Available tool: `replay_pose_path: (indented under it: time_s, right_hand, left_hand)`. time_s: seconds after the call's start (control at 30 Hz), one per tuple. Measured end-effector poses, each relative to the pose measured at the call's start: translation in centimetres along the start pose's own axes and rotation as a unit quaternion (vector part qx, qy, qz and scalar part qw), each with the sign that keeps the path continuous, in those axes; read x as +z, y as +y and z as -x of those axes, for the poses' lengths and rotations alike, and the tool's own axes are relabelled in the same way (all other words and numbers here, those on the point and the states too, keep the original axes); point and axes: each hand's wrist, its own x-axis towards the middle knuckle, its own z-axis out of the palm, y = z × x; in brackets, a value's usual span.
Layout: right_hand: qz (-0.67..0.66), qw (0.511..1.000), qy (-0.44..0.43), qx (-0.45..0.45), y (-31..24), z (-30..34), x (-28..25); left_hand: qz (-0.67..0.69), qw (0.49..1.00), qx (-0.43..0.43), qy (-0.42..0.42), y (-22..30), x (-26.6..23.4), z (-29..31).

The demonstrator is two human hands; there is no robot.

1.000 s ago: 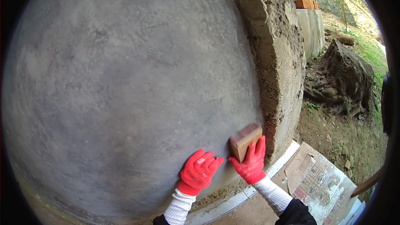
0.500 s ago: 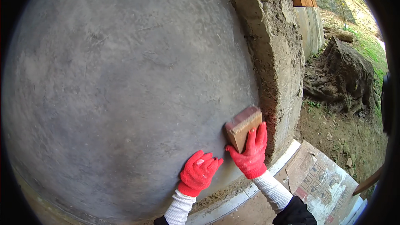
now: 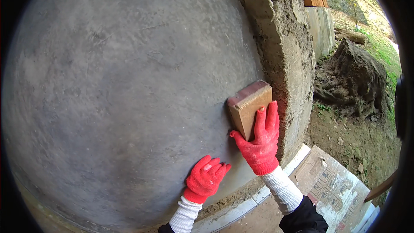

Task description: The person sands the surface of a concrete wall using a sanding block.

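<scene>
At the lower right of centre: one tan rectangular block with a dark reddish upper edge (image 3: 248, 114), tilted, set against a smooth grey curved-looking plastered wall (image 3: 142, 95).

Right hand in a red knitted glove (image 3: 261, 151): grasping the block, thumb at its lower left, fingers extended up its tan face; a grip that presumably lets the palm push the block along and press it to the wall.

Left hand in a red knitted glove (image 3: 204, 180), lower centre: holding nothing visible, fingers loosely bent, apparently resting on the wall, probably as a brace.

Just right of the block: rough brown-grey concrete edge (image 3: 295, 64), running up to the top of the frame. Lower right: worn printed flat sheet (image 3: 334, 190), probably laid as ground cover. Right: dark, gnarled tree stump (image 3: 355, 80).

Against the earlier frames: block and right hand stand higher in the frame; the left hand is practically unmoved.
</scene>
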Motion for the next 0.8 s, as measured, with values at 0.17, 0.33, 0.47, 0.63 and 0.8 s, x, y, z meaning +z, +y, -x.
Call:
replay_pose_path:
  time_s: [0.17, 0.33, 0.47, 0.63, 0.8]
  right_hand:
    - [0.003, 0.998, -0.045, -0.041, 6.0, 14.4, 1.2]
    - [0.009, 0.994, -0.079, -0.073, 6.7, 15.3, -0.2]
    - [-0.017, 0.995, 0.027, -0.096, 0.0, -2.8, -2.0]
    - [-0.004, 0.995, 0.061, -0.080, -4.3, -9.6, -1.1]
    - [0.043, 0.991, -0.039, -0.117, 5.4, 9.8, 1.4]
  left_hand:
    - [0.017, 0.999, 0.003, 0.031, 0.8, 0.5, -1.0]
    - [0.040, 0.999, 0.011, 0.028, 0.7, 0.5, -1.2]
    - [-0.001, 0.999, 0.005, 0.032, 1.0, 0.7, -0.9]
    - [-0.040, 0.998, -0.016, 0.054, 0.4, 0.2, -0.3]
    - [-0.002, 0.999, 0.031, -0.027, 0.1, 0.8, -0.3]
